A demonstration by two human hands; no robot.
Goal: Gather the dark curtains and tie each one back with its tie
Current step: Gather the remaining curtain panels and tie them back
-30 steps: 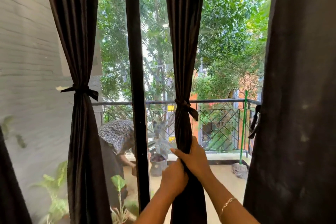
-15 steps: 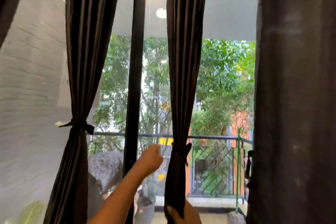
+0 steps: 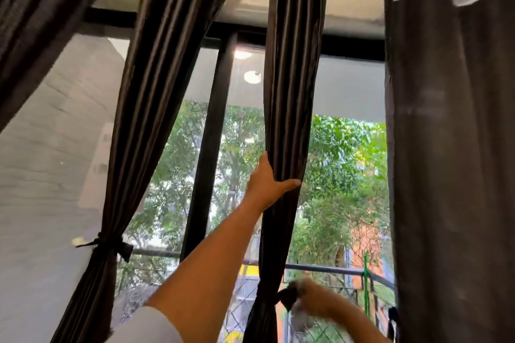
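**Curtain Gathered at the Window**

The left grip clasps the middle curtain above its knotted tie. The blurred right grip is at that tie, its hold unclear. The left curtain hangs tied, with trees beyond.

Bare left hand and right hand, bare forearms, pale short sleeve above left elbow.

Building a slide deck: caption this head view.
A left hand grips the middle curtain above its tie; blurred right hand at the tie.
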